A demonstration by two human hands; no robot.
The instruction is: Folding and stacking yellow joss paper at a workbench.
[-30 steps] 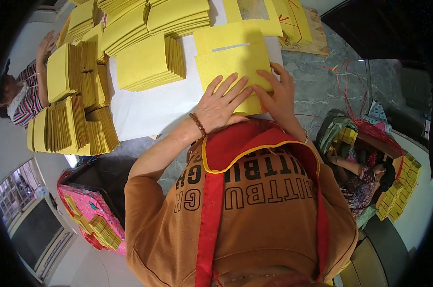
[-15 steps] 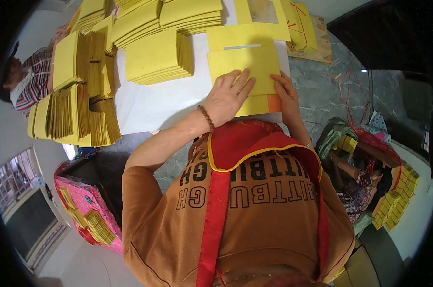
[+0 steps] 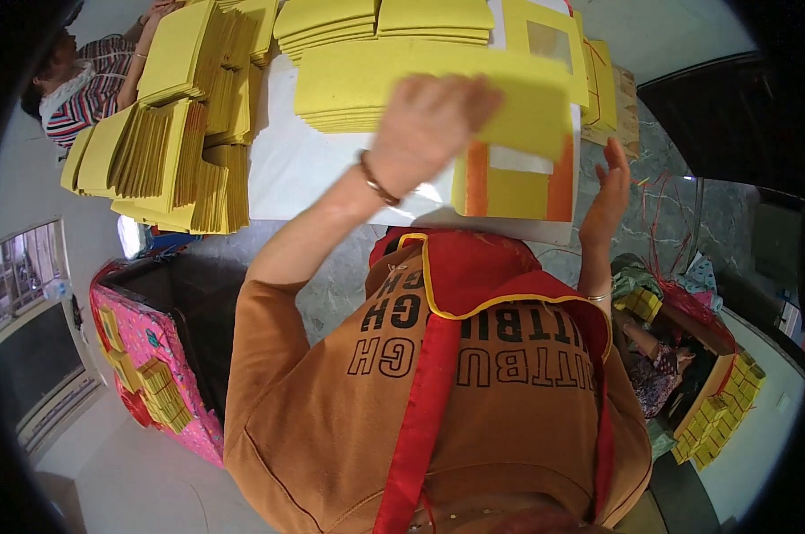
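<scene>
On table (image 3: 309, 191) | left: paper stacks (image 3: 140, 151) | near right corner: sheet (image 3: 513, 194)

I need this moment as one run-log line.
Left hand: blurred, at yellow sheet, grip unclear | Right hand: open, beside table | Things: orange-edged paper partly hidden by sheet | Rest: yellow stacks on table

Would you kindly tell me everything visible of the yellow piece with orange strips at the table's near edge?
The yellow piece looks like thin card or paper, with orange strips toward both sides and a pale patch between them. It lies on the white tabletop, its far part hidden behind a yellow sheet; the right hand is apart from it.
</scene>
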